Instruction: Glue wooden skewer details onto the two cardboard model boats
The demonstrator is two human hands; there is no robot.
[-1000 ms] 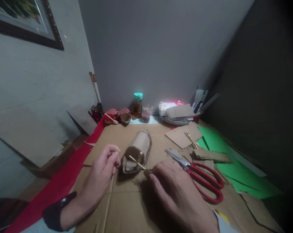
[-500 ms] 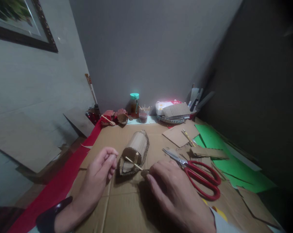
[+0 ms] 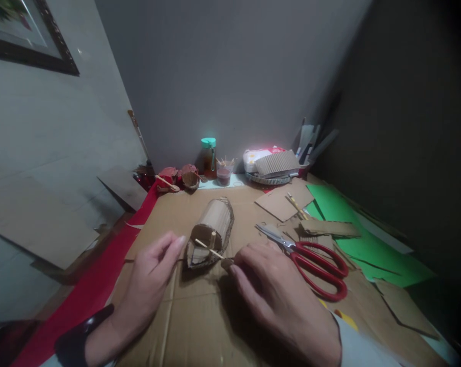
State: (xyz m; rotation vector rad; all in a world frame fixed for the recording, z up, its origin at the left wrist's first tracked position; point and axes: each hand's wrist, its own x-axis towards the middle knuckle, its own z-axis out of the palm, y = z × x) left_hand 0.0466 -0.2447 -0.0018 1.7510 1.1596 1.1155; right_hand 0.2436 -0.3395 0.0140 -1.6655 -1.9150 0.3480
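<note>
A small cardboard boat (image 3: pixel 215 219) with a curved corrugated canopy lies on the cardboard sheet, between my hands. My right hand (image 3: pixel 279 285) is closed, thumb and fingers pinching the small dark blade of a paddle (image 3: pixel 211 250). The paddle's thin stick slants over the open near end of the boat, by a short upright peg (image 3: pixel 213 238). At the boat's left side is my left hand (image 3: pixel 157 270), fingers curled and thumb laid along them; no object shows in it. Red-handled scissors (image 3: pixel 318 265) rest right of my right hand, blades pointing away.
Cardboard scraps (image 3: pixel 286 198) and green sheets (image 3: pixel 368 244) cover the right side. Along the back wall stand a bottle with a turquoise lid (image 3: pixel 210 158), a cup of dark red paint (image 3: pixel 223 177), painted red pieces (image 3: pixel 168 176) and a tray (image 3: pixel 268 178) holding a packet.
My left thumb has straightened and lies more openly along the curled fingers. The right hand keeps the paddle in nearly the same place at the boat. The view has shifted slightly.
</note>
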